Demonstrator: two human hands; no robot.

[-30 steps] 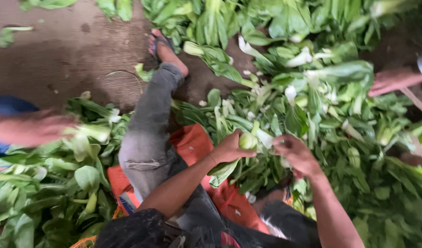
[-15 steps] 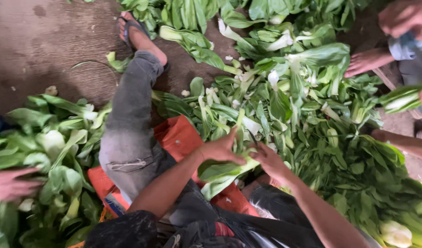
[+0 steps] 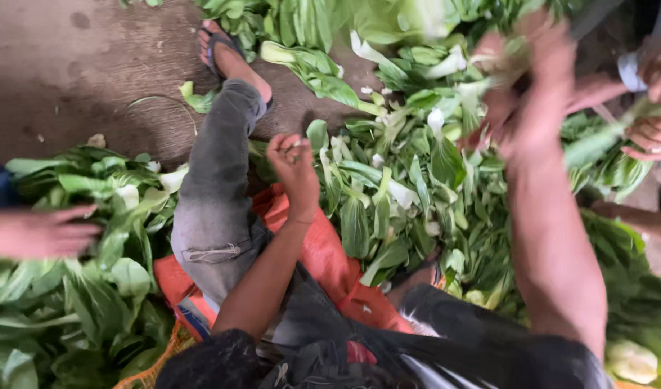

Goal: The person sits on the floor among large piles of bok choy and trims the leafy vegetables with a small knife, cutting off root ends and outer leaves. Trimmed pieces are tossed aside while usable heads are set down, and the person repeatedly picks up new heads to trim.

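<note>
left hand (image 3: pixel 293 160): raised over the orange sack (image 3: pixel 323 252), fingers curled narrow around something small I cannot make out.
right hand (image 3: pixel 528 94): blurred, lifted, gripping a bunch of greens (image 3: pixel 482 79).
greens pile (image 3: pixel 395 187): on the floor between the two hands.
co-worker hands (image 3: pixel 651 137): just right of the right hand.
risk: the swinging bunch may clip those hands, or shed leaves if the grip loosens.
risk: a loose stalk by the sandalled foot (image 3: pixel 226 54) could be trodden on.
</note>
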